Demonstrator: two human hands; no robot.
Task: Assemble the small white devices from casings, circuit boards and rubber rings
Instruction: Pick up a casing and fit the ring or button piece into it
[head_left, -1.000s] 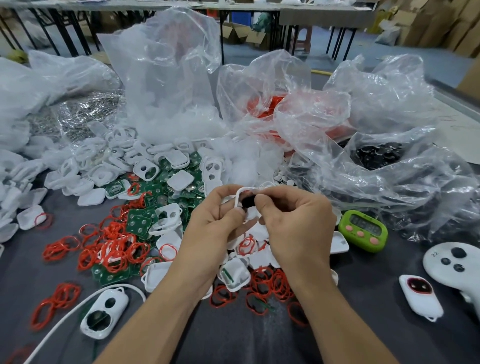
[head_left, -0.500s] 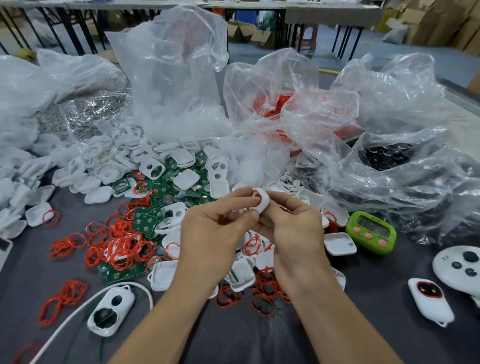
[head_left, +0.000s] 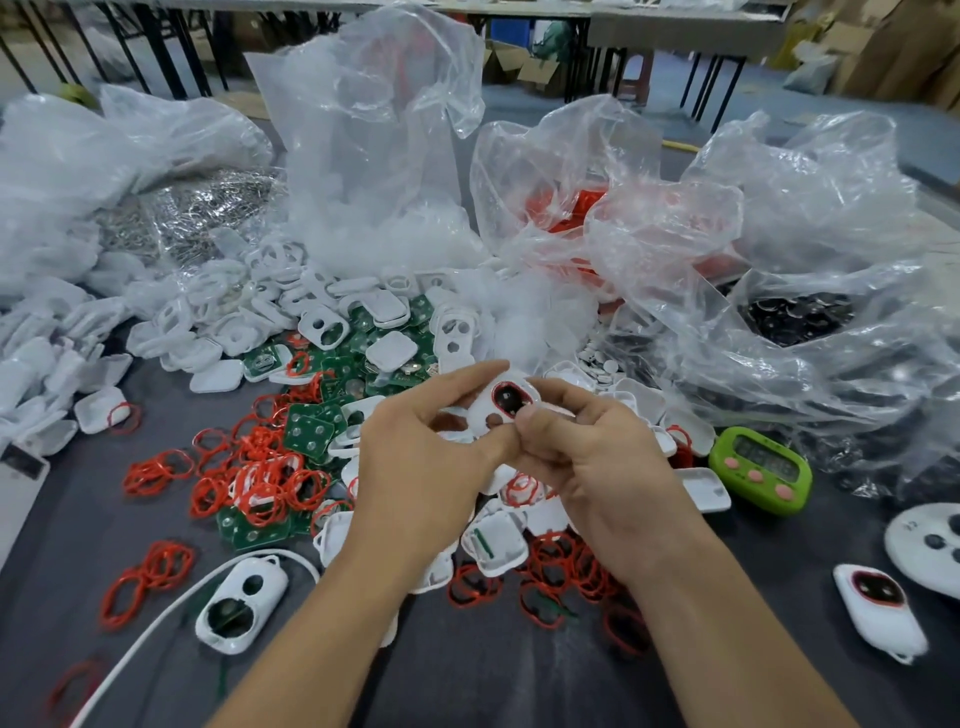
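Note:
A small white casing (head_left: 505, 404) with a red rubber ring around a dark round opening is held above the table between both hands. My left hand (head_left: 421, 467) pinches its left side with thumb and forefinger. My right hand (head_left: 592, 462) grips its lower right edge, thumb pressed on the face. Below lie loose red rubber rings (head_left: 260, 483), green circuit boards (head_left: 311, 434) and white casings (head_left: 322, 325). A finished-looking device (head_left: 878, 610) with a red ring lies at the right.
Crumpled clear plastic bags (head_left: 779, 291) of parts crowd the back and right. A green timer (head_left: 761, 470) stands right of my hands. A white two-hole casing (head_left: 241, 603) and a white cable (head_left: 156, 618) lie front left. A round white remote (head_left: 930, 540) sits at the right edge.
The casing has been turned over in my fingers, so its ringed face with the dark opening now points toward me. Both hands have stayed at the same spot.

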